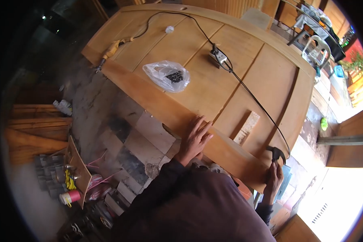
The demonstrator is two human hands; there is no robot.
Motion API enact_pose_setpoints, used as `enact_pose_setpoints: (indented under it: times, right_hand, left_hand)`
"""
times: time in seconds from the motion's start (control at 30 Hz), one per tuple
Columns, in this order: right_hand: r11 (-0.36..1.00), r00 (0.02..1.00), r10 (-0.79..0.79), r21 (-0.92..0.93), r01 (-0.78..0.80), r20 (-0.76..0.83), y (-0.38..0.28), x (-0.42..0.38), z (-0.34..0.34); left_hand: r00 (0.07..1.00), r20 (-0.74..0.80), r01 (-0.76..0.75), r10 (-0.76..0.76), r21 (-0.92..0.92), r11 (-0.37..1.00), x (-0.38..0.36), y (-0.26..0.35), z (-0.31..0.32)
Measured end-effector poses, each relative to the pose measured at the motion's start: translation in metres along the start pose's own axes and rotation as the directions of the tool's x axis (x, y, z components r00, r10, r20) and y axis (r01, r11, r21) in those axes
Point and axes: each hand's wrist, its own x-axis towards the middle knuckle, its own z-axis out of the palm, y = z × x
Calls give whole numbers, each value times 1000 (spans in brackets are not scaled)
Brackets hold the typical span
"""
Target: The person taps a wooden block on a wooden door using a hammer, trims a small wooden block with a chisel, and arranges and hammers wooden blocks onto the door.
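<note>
A large wooden panelled door [207, 86] lies flat in front of me. My left hand [193, 140] rests on its near edge board, fingers stretched out and holding nothing. At the door's near right corner, my right hand [273, 178] is closed around the handle of a hammer [276, 153], whose dark head points up and away from me. Between the hands and a bit farther in lies a short wood block [247, 127]. A clear plastic bag [159, 72] with small dark pieces, too small to tell exactly, sits left of centre on the door.
A yellow corded power tool [112, 49] lies at the door's left end. A black cord runs from it to a power outlet box [218, 57], and another continues to the right edge. A white chair [316, 50] stands at the back right. Clutter, including a pink jug [70, 197], covers the lower left floor.
</note>
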Motion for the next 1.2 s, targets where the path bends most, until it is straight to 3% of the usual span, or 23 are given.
enact_pose_setpoints:
  times: [0.1,0.2,0.27,0.33,0.43,0.53,0.6,0.67,0.73,0.77,0.87,0.9,1.0,1.1,1.2]
  right_hand:
    - [970,989,-138,-193,145,50,19,8,-13]
    - [737,950,-303,-614,282,73,-5,-4,-8]
    - [654,917,-398,-690,311,36,-2,-7,-7]
    - [594,925,-379,-760,263,23,0,-11,-6]
    - [384,691,-720,-797,465,56,9,-18,15]
    - [282,563,-815,-753,594,139,-2,-33,68]
    - [205,552,-802,-761,616,230,-1,-42,109]
    - [254,590,-750,-693,675,300,-2,-53,153]
    - [263,568,-733,-614,744,374,7,-51,186]
    - [198,544,-716,-620,759,438,14,-49,194]
    - [121,538,-684,-650,750,492,11,-51,198]
    - [132,541,-695,-656,743,473,14,-50,196]
    - [80,535,-700,-693,717,472,21,-50,195]
    - [138,551,-727,-698,702,410,21,-55,199]
    - [101,537,-735,-716,691,414,23,-54,200]
  left_hand:
    - [989,130,48,-75,202,978,-5,12,-17]
    - [987,105,98,-124,225,969,-1,18,-12]
    - [986,101,111,-132,191,975,-1,17,-15]
    - [987,98,112,-129,170,979,-2,14,-15]
    - [988,108,92,-109,157,983,-3,10,-13]
    - [990,136,30,-45,108,994,-9,2,-16]
    - [989,145,-49,40,58,997,-12,-6,-23]
    - [976,173,-128,129,-17,992,-17,-19,-27]
    - [952,227,-194,207,-76,978,-22,-33,-30]
    - [956,152,-237,252,-110,965,-32,-47,-11]
    - [936,168,-289,310,-137,947,-45,-71,-35]
    - [917,266,-290,299,-73,954,-45,-74,-56]
    - [924,248,-284,292,-70,956,-51,-95,-75]
    - [925,235,-284,298,-93,954,-52,-107,-80]
    - [928,210,-283,309,-145,948,-47,-115,-89]
